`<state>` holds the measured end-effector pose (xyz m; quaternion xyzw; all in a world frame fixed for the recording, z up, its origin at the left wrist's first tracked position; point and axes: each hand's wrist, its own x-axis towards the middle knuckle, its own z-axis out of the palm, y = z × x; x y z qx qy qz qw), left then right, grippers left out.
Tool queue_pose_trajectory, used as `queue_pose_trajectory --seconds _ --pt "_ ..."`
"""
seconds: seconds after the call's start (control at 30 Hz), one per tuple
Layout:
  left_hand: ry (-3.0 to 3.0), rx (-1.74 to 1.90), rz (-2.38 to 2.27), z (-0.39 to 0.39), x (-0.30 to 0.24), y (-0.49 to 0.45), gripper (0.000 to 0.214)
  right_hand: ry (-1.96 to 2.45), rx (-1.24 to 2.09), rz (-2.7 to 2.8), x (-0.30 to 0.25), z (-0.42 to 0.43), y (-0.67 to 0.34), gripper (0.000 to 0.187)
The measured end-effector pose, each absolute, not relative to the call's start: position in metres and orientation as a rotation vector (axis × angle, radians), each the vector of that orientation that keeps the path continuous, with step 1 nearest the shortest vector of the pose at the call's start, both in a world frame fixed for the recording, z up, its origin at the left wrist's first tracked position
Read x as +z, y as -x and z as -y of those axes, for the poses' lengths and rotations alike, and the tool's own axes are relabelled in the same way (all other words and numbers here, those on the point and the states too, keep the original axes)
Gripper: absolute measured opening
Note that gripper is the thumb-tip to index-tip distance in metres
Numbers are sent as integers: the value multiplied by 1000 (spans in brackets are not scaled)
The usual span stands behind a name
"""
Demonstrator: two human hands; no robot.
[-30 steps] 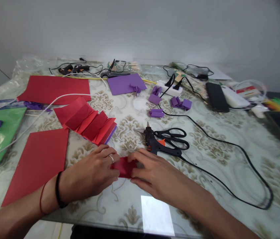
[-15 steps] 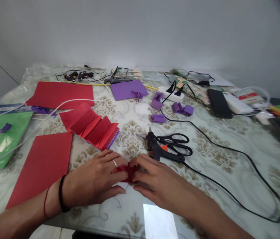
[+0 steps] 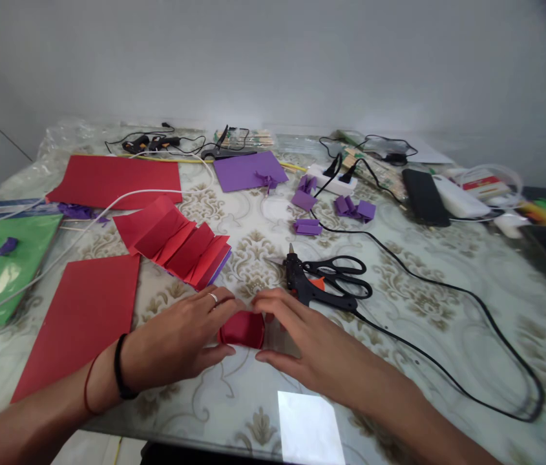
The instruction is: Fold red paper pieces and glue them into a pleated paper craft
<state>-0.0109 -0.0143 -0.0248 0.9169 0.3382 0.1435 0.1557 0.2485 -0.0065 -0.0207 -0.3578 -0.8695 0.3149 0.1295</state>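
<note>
A small folded piece of red paper [image 3: 242, 328] lies on the table between my hands. My left hand [image 3: 188, 336], with a ring and a black wrist band, holds its left end with fingers curled over the far edge and thumb on the near side. At the right end, my right hand [image 3: 296, 326] grips it between bent fingertips and thumb. Just beyond lies a stack of creased red paper strips [image 3: 176, 242] with purple ones beneath. A black glue gun [image 3: 314, 287] rests against black-handled scissors [image 3: 345, 274] to the right.
Red sheets [image 3: 83, 310] and a green pack [image 3: 6, 271] lie left. Folded purple pieces [image 3: 306, 226] sit near a white power strip [image 3: 333, 181]. A purple sheet [image 3: 243, 171] is farther back. The glue gun's cord [image 3: 447, 361] loops right. A black phone [image 3: 425, 197] lies at right.
My hands have drawn slightly apart, and more of the small red paper's flat face shows between them. The view has shifted a little. The other things have stayed in place.
</note>
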Motion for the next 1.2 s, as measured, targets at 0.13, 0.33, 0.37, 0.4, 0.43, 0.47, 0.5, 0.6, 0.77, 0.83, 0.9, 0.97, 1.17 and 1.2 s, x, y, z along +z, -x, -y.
queue_pose_trajectory --seconds 0.13,0.33,0.37,0.4,0.43,0.47,0.5,0.6,0.77,0.83,0.9,0.97,1.17,1.2 --pt "-2620 366 -971 13 -24 10 48 1133 1028 2486 -22 7 -246 47" --pt "-2674 346 -989 14 -26 9 50 1128 1067 2488 -25 7 -244 38" --pt "-2676 351 -988 14 -26 9 49 1130 1068 2491 -25 7 -244 37" --pt "-2674 357 -988 14 -26 8 48 1134 1068 2492 -25 7 -245 35" --pt "-2670 363 -991 14 -26 8 47 1136 1067 2493 -24 7 -245 35" --pt "-2660 365 -996 15 -27 7 46 1137 1069 2492 -24 7 -245 35" --pt "-2645 357 -1006 15 -27 6 45 1137 1071 2491 -24 7 -244 34" --pt "-2597 312 -1042 16 -30 2 41 1121 1065 2484 -25 7 -244 33" --pt "-2588 313 -1142 19 -35 -4 28 1100 1032 2495 -26 8 -244 36" --pt "-2594 314 -1158 19 -36 -6 26 1102 1025 2494 -26 9 -243 35" --pt "-2602 316 -1158 19 -36 -7 24 1098 1022 2495 -27 9 -243 34" --pt "-2604 317 -1163 19 -35 -8 22 1092 1019 2500 -27 9 -242 34" --pt "-2607 328 -1207 21 -35 -13 21 1085 972 2505 -28 9 -239 39" --pt "-2608 336 -1214 21 -36 -13 21 1091 968 2501 -28 9 -238 40"
